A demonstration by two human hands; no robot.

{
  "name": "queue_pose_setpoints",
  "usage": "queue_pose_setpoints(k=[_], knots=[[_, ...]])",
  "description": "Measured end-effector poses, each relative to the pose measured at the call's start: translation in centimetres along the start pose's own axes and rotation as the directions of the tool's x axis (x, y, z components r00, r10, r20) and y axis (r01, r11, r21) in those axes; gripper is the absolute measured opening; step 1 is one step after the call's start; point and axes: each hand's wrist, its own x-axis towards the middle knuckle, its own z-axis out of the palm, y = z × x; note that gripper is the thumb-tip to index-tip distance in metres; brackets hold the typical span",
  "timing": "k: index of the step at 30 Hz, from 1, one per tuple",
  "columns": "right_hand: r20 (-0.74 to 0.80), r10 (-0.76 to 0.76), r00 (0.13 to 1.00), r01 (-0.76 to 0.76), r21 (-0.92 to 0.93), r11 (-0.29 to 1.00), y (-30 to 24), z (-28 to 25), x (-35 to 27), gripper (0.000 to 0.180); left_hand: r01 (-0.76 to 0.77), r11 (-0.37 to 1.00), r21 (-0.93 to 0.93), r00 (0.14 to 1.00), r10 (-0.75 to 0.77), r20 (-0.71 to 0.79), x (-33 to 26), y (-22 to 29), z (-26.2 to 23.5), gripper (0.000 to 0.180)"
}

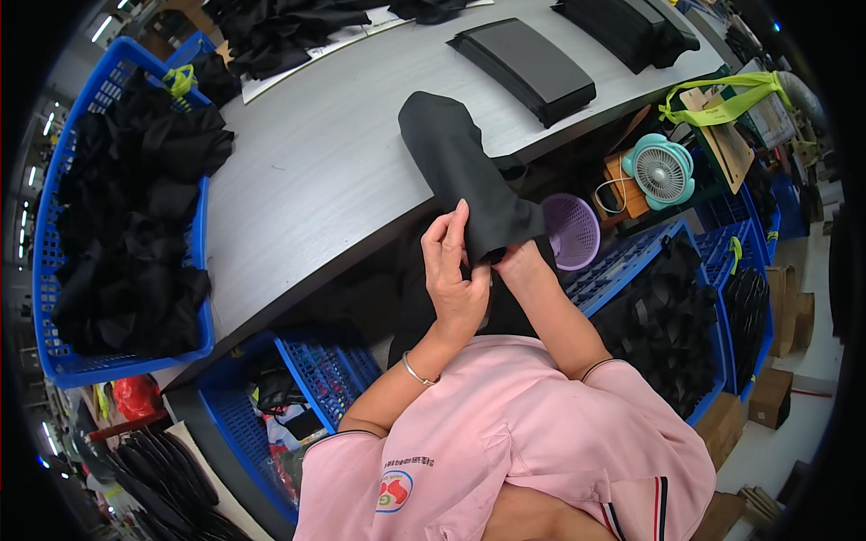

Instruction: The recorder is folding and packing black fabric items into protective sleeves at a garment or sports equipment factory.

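Note:
A black fabric piece [465,162], tube-like with a rounded far end, stretches from my hands over the table's front edge. At its near edge, my left hand [456,279] pinches the cloth between thumb and fingers. My right hand [516,260] reaches in under or inside the same near end. Cloth covers its fingers, so their pose does not show. Beyond the fabric piece, on the table, lies a stack of black pieces with a grey panel on top [532,68].
The grey table [316,180] runs across the view. A blue basket of black cloth [54,298] stands at its left end. Another dark stack [622,32] lies far right. Right of my hands are a purple basket [573,233], a small teal fan [663,169] and blue crates [622,279].

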Motion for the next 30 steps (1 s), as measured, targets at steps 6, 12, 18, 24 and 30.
queue_pose_setpoints(k=[6, 12, 18, 24, 30], knots=[[-0.08, 0.012, 0.997, -0.018, -0.082, 0.996, 0.2, 1.0, 0.4, 0.034, -0.014, 1.0, -0.001, 1.0, 0.014, 0.024, 0.0, -0.2, -0.6, 0.079], [-0.342, -0.385, 0.857, 0.17, -0.516, 0.839, 1.7, 3.2, 1.8, 0.042, 0.136, 0.982, -0.134, 0.99, -0.131, 0.045, -0.1, -2.0, -1.8, 0.058], [-0.055, -0.112, 0.992, -0.108, -0.83, -0.548, 0.8, 3.8, 3.3, 0.046, 0.439, 0.851, -0.289, 0.882, -0.47, -0.043, 0.6, -6.4, -2.6, 0.041], [0.161, -0.204, 0.966, 0.12, -0.972, -0.202, 0.6, 1.3, 3.7, 0.029, 0.638, 0.472, -0.609, 0.692, -0.698, 0.184, -0.5, -9.9, -1.1, 0.035], [0.158, -0.214, 0.964, -0.101, -0.528, -0.843, 5.9, 3.1, 3.5, 0.028, 0.648, 0.412, -0.641, 0.664, -0.719, 0.208, -0.8, -10.7, 0.5, 0.021]])
